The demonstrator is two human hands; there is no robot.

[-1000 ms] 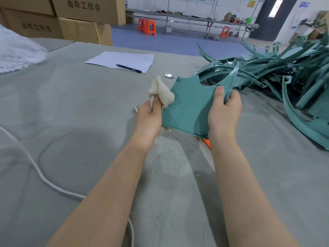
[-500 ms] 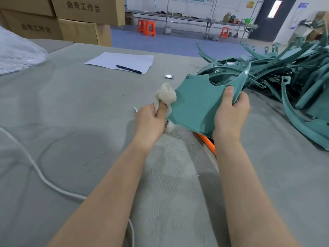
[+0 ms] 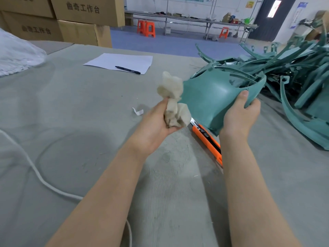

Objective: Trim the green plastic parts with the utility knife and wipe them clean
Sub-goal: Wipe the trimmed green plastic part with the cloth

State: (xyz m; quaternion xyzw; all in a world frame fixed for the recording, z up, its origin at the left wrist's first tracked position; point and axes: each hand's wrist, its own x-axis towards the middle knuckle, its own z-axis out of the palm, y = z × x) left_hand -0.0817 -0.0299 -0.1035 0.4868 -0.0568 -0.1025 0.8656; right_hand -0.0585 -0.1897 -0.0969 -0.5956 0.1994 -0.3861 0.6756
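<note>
My right hand (image 3: 239, 114) grips a curved green plastic part (image 3: 211, 98) by its right edge, thumb on top, and holds it tilted above the table. A crumpled cream cloth (image 3: 173, 100) is held in my left hand (image 3: 156, 127), its upper end touching the part's left edge. Under the part an orange utility knife (image 3: 208, 139) lies on the grey table cover (image 3: 71, 113), partly hidden by my right forearm. More green parts form a pile (image 3: 293, 77) at the right.
A white sheet of paper (image 3: 122, 61) with a black pen (image 3: 127, 70) lies farther back. A white cord (image 3: 35, 173) curves over the left of the table. A clear plastic bag (image 3: 16, 54) sits at far left, cardboard boxes (image 3: 71, 20) behind. A small white scrap (image 3: 138, 111) lies near my left hand.
My right hand has carried the green part to the right and tilted it flatter, uncovering the orange knife. My left hand has turned palm up with the cloth.
</note>
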